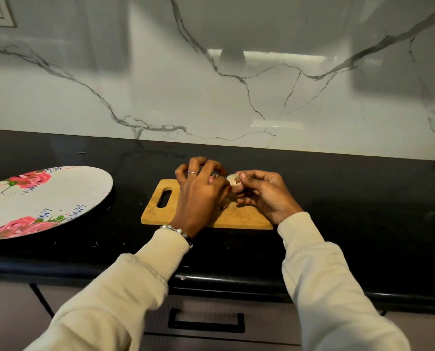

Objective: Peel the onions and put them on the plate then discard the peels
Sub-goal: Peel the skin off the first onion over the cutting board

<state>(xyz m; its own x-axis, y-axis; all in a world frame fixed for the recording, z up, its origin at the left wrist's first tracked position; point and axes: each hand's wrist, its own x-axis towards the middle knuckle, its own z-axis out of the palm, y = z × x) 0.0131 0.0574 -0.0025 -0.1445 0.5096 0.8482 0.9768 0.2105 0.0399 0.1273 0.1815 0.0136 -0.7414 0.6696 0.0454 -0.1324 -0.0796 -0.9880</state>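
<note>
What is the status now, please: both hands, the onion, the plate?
Right hand holds onion over cutting board. Left hand picking at its skin. Floral plate bare, nothing in the way.

I see a rather dim kitchen scene with soft light from above. A bright strip of glare lies on the marble wall [236,97] in the upper middle of the frame, with broad grey shadows beside it. The black counter [350,198] is very dark. The wide lens bends the frame edges, and the sleeves [325,287] at the bottom look slightly soft.
</note>
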